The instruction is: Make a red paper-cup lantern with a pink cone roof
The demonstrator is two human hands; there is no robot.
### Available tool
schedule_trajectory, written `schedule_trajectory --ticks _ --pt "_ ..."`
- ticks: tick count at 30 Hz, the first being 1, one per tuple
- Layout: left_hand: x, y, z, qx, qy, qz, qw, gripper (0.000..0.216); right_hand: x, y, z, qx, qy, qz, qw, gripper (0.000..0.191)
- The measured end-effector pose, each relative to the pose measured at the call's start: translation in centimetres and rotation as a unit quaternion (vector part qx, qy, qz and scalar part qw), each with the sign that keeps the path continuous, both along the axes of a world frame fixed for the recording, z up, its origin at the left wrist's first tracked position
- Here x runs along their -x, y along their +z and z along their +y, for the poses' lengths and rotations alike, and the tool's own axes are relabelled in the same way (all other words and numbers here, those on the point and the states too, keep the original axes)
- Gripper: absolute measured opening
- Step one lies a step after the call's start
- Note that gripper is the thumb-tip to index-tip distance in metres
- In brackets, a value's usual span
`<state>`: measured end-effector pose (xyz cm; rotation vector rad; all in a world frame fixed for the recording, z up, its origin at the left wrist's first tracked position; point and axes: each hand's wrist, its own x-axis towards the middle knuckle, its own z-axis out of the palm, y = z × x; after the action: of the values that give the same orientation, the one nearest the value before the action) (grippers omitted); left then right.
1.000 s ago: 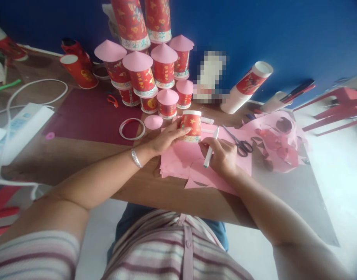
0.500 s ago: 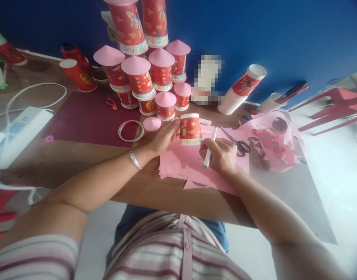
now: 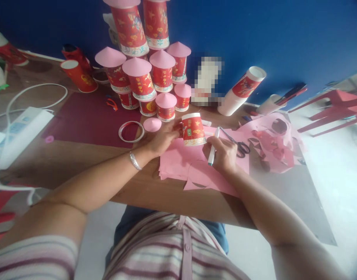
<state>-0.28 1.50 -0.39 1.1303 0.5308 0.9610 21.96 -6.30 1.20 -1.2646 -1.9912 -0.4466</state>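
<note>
A red paper cup (image 3: pixel 193 129) with gold patterns and a drawn-on white band stands upside down, slightly tilted, over pink paper sheets (image 3: pixel 178 163). My left hand (image 3: pixel 165 139) grips it from the left side, its fingertips partly hidden behind the cup. In my right hand (image 3: pixel 225 153) is a white marker (image 3: pixel 214 146), its teal end pointing down toward me. Fingers of that hand also touch the cup's lower right edge. Black-handled scissors (image 3: pixel 242 149) lie just right of my right hand. A small pink paper cone (image 3: pixel 152 125) rests beyond my left wrist.
Red cups with pink cone roofs (image 3: pixel 136 67) are stacked at the back. A tape roll (image 3: pixel 131 132) lies on a maroon sheet (image 3: pixel 87 120). Leaning cups (image 3: pixel 245 87), a pen holder (image 3: pixel 270 104) and pink scraps (image 3: pixel 276 142) are right; a power strip (image 3: pixel 23 136) is left.
The cup has turned slightly, its printed star shifting right, and tilts more. My right hand with the marker has moved a little right.
</note>
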Motion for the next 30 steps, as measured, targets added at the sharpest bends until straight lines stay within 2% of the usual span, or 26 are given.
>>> schedule_trajectory --ticks 3,5,10,16,22,26,30 --pt "0.2 0.7 -0.5 0.029 -0.063 -0.02 0.997 0.049 0.0 0.0 0.1 0.017 0.003 -0.006 1.0 0.017" --pt "0.2 1.1 -0.8 0.033 -0.078 -0.012 0.996 0.049 0.0 -0.1 0.1 0.03 0.01 -0.012 0.999 0.016" --pt "0.1 1.4 -0.8 0.026 -0.037 -0.003 0.999 0.046 0.2 -0.6 0.2 0.048 0.013 -0.017 0.999 0.016" --pt "0.3 1.6 -0.8 0.048 -0.019 -0.016 0.999 0.046 0.3 -0.5 0.0 0.056 0.014 0.044 0.997 0.019" --pt "0.4 1.5 -0.7 0.067 -0.018 -0.048 0.996 0.045 0.2 0.6 -0.8 0.025 0.069 0.075 0.994 0.029" --pt "0.5 0.9 -0.2 0.091 -0.024 -0.077 0.993 0.038 0.7 0.8 -1.3 -0.017 0.118 0.081 0.99 0.028" --pt "0.7 0.7 0.1 0.127 -0.029 -0.088 0.987 0.036 1.3 0.7 -1.6 -0.014 0.146 0.105 0.984 0.024"
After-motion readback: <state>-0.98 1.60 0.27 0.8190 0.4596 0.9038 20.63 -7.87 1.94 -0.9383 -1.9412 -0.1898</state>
